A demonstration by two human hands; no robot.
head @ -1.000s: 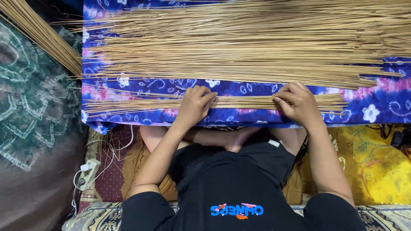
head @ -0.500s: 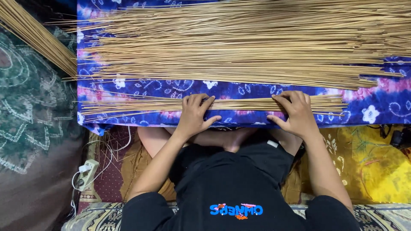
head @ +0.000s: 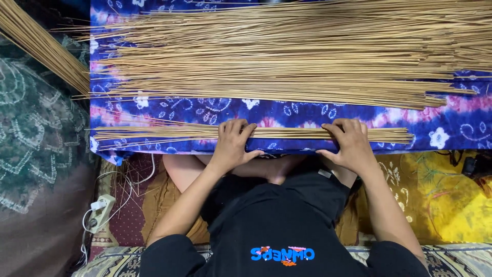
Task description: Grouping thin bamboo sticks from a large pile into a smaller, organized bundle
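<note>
Both hands have slid inward; left hand [head: 233,146] and right hand [head: 351,146] press curled fingers on the thin stick bundle [head: 287,133], rolling it.

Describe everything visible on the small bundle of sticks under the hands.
The small bundle of sticks is a thin sheaf of long, slender, tan sticks that look like bamboo or reed. It lies flat and crosswise near the front edge of the blue-purple flowered cloth, apart from the large pile of sticks behind it. Its left ends splay loosely; its right ends sit more even. The left hand and right hand both press down on it.
</note>
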